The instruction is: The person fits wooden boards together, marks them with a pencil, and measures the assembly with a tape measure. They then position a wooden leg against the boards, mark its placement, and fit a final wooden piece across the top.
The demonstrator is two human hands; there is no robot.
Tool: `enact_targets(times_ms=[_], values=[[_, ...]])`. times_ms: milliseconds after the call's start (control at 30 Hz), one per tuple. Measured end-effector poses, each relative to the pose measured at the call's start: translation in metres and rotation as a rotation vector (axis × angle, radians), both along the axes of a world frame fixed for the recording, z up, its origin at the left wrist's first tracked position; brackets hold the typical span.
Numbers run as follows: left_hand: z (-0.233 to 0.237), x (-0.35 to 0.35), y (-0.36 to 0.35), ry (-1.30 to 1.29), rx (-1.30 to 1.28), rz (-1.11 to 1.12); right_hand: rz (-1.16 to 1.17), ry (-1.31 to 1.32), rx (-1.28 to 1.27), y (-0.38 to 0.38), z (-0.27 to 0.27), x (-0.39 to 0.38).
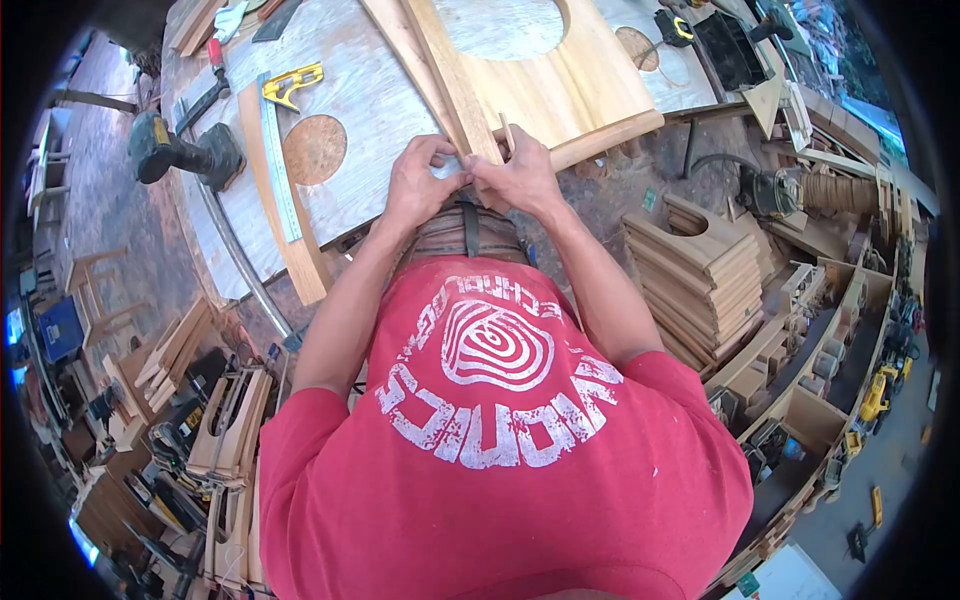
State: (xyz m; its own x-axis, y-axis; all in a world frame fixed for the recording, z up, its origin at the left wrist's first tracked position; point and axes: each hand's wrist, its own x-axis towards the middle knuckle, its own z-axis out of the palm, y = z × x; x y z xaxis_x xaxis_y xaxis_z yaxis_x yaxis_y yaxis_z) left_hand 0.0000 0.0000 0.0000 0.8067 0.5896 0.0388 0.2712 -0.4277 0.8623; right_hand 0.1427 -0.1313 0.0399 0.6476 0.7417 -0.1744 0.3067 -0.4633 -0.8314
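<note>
"how was the wood held, nearest the body?"
"just beyond the red shirt, the near end of a wooden strip was gripped by the right hand, the thumb laid over the wood, probably so that it was kept steady. a thin stick was held upright among that hand's fingers, perhaps so that it was kept handy."
"and the left hand?"
"it was held just beside, with fingers curled and the thumb brought close to the right thumb. whether anything was pinched there could not be told, as the fingertips were turned inward."
"where was the strip laid?"
"it was pointed away from the body over the table, beside a panel with a rounded opening, so its weight was likely borne partly there. a second board was set along its left."
"and farther out?"
"a yellow-headed square was laid along a loose plank, seemingly within reach; a tape measure was set beyond the panel."
"what was lost to sight?"
"the far ends of strip and second board were cut off by the upper edge, and any marks on the strip could not be made out."
</note>
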Motion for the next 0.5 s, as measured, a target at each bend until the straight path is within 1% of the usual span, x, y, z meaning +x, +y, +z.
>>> enact_targets(times_ms=[167, 267, 367, 467, 500], values=[[-0.002, 0.001, 0.000, -0.012, 0.005, 0.017, -0.013, 0.005, -0.004, 0.002, 0.005, -0.001], [-0.003, -0.001, -0.002, -0.002, 0.009, 0.014, -0.016, 0.014, 0.041, 0.000, 0.001, -0.002], [0.000, 0.000, -0.003, -0.011, -0.012, 0.023, -0.023, 0.048, 0.013, 0.001, 0.008, -0.002], [0.000, 0.000, -0.001, 0.003, -0.019, 0.015, -0.014, -0.039, 0.041, 0.001, -0.004, 0.000], [0.000, 0.000, 0.000, 0.004, -0.022, 0.015, -0.018, -0.021, 0.034, 0.002, -0.002, 0.000]])
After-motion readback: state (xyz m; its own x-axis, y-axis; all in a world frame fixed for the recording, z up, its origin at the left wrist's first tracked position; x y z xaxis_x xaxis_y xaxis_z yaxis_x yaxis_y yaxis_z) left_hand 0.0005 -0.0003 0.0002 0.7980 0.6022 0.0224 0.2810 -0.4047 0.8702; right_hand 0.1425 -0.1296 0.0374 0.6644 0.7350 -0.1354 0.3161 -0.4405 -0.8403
